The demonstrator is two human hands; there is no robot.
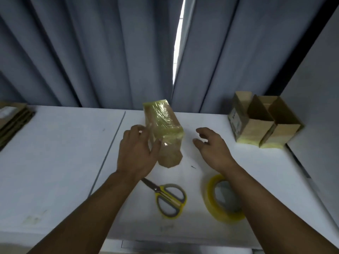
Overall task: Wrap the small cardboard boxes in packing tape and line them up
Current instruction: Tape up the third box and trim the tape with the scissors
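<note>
At the far left edge of the white table (55, 153) lies a stack of flattened cardboard (12, 118), brown and layered, with a pale label on top. A thin dark seam runs through the smooth tabletop from far to near, left of the middle. Behind the table hangs a grey curtain (91, 52) in deep vertical folds, with a bright slit of light between its two halves.

In the middle, the left hand (136, 153) grips the wrapped box (163, 123): the thumb lies on the box's near face and the fingers curl round its left side. The box is a small brown cardboard oblong, tilted with its far end raised. Glossy, crinkled clear tape covers it, showing yellowish where it is layered at the edges. Its near end is blurred, so contact with the table cannot be told.

Near the person, scissors (169, 198) lie flat with blades closed, their handles yellow with grey lining.

The right hand (211, 145) hovers just right of the box, apart from it, fingers loosely bent and holding nothing. Beneath its forearm lies a tape roll (222, 199), a yellowish translucent ring, flat on the table.

At the far right, two open boxes (256, 123) stand side by side, touching, flaps up, with yellowish tape banding their bases.
</note>
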